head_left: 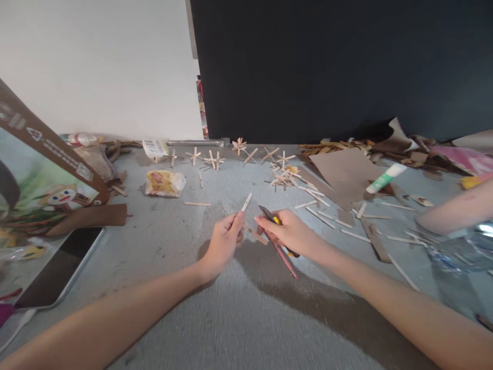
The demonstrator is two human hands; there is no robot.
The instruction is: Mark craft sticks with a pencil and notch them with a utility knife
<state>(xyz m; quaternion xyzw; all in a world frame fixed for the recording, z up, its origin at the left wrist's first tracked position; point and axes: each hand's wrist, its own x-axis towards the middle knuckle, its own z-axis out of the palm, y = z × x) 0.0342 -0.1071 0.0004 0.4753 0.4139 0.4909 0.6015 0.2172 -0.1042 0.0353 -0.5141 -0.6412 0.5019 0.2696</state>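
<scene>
My left hand (224,239) pinches a small wooden craft stick (247,202), whose free end points up and away from me. Closed around a black and yellow utility knife (276,220), my right hand (290,231) holds its tip toward the stick, apart from it. Below the right hand a reddish pencil (285,261) lies slanted on the grey surface. Between the hands shows a short piece of wood (257,236), partly hidden by the fingers. Farther back stand several star shapes (211,160) made of crossed sticks.
Loose sticks (320,218) and a piece of brown cardboard (344,172) with a glue stick (386,178) lie right. A yellow packet (164,184), phone (59,267) and paper bag (50,169) are left. Another person's arm (458,205) reaches in near a plastic bottle (462,252).
</scene>
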